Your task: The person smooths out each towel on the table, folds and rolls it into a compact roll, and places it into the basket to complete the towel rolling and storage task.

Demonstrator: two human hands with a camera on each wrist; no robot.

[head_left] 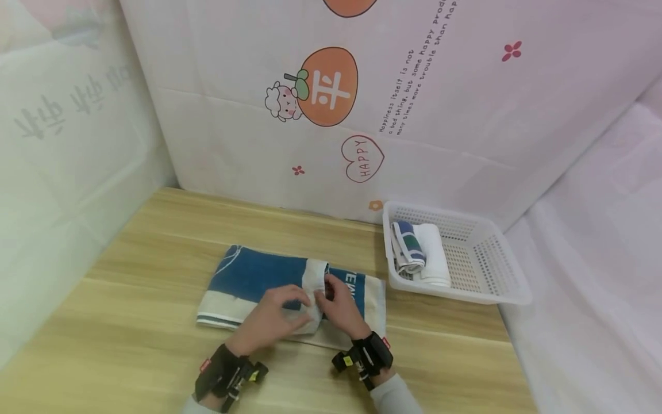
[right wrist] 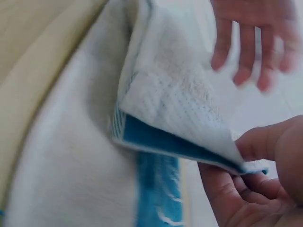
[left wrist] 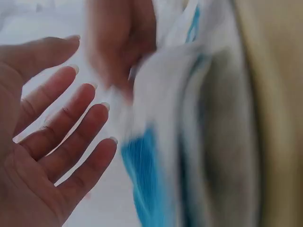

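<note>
A blue and cream towel (head_left: 269,273) lies folded on the wooden table, its white-edged flap (head_left: 314,282) turned back over lettering on the right part. My right hand (head_left: 341,305) pinches the flap's edge between thumb and fingers; the right wrist view shows the pinched towel corner (right wrist: 184,118) lifted, with blue cloth beneath. Just left of it, my left hand (head_left: 276,316) hovers over the towel with fingers spread and slightly bent. In the left wrist view those fingers (left wrist: 75,127) stand apart from the cloth and hold nothing.
At the back right stands a white plastic basket (head_left: 465,293). Inside it lie a rolled blue, green and white towel (head_left: 411,244) and a white rolled towel (head_left: 433,256). Printed cloth hangs behind the wooden table (head_left: 129,322) and along both sides.
</note>
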